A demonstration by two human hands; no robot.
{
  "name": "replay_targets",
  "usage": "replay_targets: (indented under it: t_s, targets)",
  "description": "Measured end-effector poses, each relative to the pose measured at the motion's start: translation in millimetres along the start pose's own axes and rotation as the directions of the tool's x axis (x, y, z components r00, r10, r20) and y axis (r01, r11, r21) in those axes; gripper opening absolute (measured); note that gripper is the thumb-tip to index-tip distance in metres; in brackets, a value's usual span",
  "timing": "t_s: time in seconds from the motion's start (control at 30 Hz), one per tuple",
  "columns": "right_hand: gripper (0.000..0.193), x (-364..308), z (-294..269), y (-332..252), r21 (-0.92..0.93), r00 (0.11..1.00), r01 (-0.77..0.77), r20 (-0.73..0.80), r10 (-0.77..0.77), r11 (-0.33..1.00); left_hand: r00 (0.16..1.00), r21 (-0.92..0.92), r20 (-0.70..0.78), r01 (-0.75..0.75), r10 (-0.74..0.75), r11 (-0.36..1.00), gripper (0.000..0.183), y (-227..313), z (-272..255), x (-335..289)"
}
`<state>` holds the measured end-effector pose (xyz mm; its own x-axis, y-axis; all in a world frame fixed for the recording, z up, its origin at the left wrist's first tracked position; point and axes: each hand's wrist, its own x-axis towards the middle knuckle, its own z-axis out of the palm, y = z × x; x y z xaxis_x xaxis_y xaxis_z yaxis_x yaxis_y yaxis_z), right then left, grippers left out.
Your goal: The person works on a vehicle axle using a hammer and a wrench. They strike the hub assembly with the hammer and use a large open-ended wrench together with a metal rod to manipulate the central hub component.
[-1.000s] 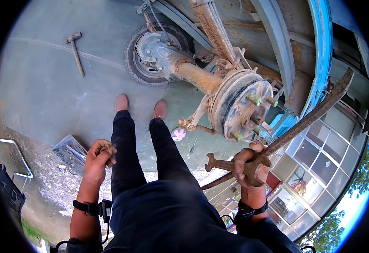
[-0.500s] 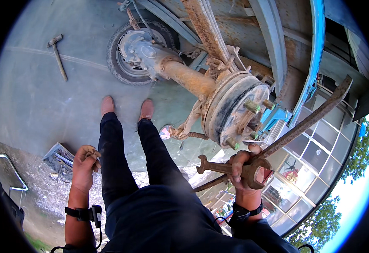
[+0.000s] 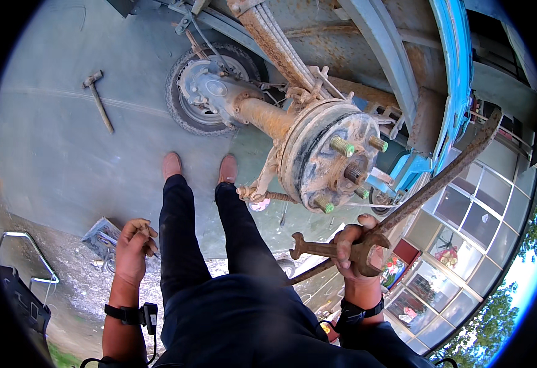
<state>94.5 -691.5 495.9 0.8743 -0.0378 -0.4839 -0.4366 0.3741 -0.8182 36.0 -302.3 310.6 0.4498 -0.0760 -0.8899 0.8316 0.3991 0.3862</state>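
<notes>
My right hand (image 3: pixel 347 248) is closed around a rusty double open-ended wrench (image 3: pixel 316 247) and a long rusty metal bar (image 3: pixel 443 175). The bar slants from beside my body up to the far right, and the wrench's larger jaw lies against it. Just beyond that hand is a dirty brake drum and wheel hub (image 3: pixel 327 159), with several green-tipped studs around its face. On the left, my left hand (image 3: pixel 133 248) is raised with its fingers curled; whether something small sits in them is hidden.
A hammer (image 3: pixel 100 104) lies on the floor at far left. The rusty axle (image 3: pixel 262 116) runs from the hub to a tyred wheel (image 3: pixel 179 92). Blue truck bodywork (image 3: pixel 455 61) overhangs at right. Beside my left hand, a grey box (image 3: pixel 100 236) holds items; a metal-framed chair (image 3: pixel 26 236) stands near it.
The view has turned, so the hub shows more of its face and the floor things sit further right. My right hand keeps its grip on wrench and bar; my left fingers stay curled.
</notes>
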Motion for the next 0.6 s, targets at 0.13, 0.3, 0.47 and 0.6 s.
replay_targets:
  t_s: [0.13,0.3,0.47,0.6]
  targets:
    - [0.06,-3,-11,3,0.051,1.0,0.005,0.014,-0.006,0.999,1.0,0.065,-0.013,0.013,-0.013,0.998,0.02,9,11,-5]
    - [0.058,-9,-27,8,0.087,1.0,0.008,0.021,-0.01,0.996,1.0,0.085,0.007,0.004,-0.005,0.996,0.022,13,26,-10]
    - [0.056,-18,-51,17,0.127,1.0,-0.013,0.023,0.01,0.992,1.0,0.121,-0.003,-0.005,0.006,0.993,0.02,15,42,-16]
    - [0.055,-22,-65,23,0.147,1.0,-0.005,0.013,0.004,0.989,0.999,0.167,-0.033,-0.004,0.01,0.986,0.018,17,51,-14]
